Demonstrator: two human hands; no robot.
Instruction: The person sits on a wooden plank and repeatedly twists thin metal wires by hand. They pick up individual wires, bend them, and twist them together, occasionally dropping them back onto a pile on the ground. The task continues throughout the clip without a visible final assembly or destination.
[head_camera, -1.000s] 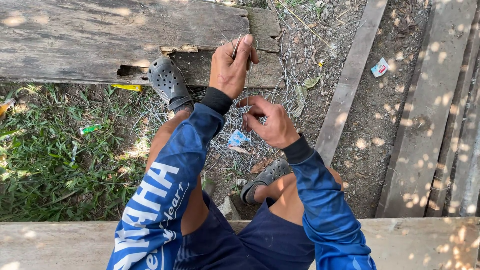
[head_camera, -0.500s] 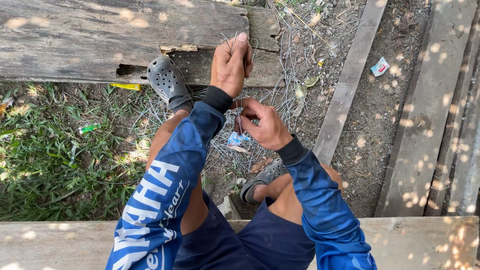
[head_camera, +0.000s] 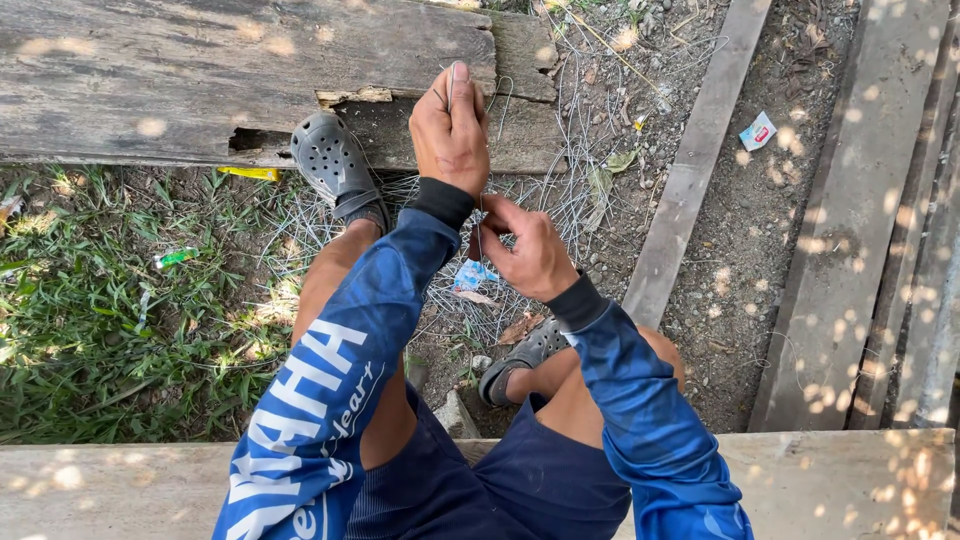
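Note:
I sit on a wooden plank (head_camera: 120, 480) and look down past my knees. My left hand (head_camera: 450, 125) is stretched forward, its fingers pinched on the far end of a thin grey wire (head_camera: 478, 215). My right hand (head_camera: 530, 250) is closer to me, its fingers pinched on the near end of the same wire. The two hands almost touch at the left wrist. Below them a tangle of loose thin wires (head_camera: 540, 200) lies on the ground. Both arms wear blue long sleeves.
My left foot in a grey clog (head_camera: 335, 165) rests against a weathered beam (head_camera: 200, 80); the right clog (head_camera: 520, 355) is on dirt. Grass lies on the left, several planks (head_camera: 700, 160) on the right. A small blue wrapper (head_camera: 472, 275) lies beneath my hands.
My right hand has dropped slightly and drawn closer to my left wrist. The left hand stays stretched forward on the wire.

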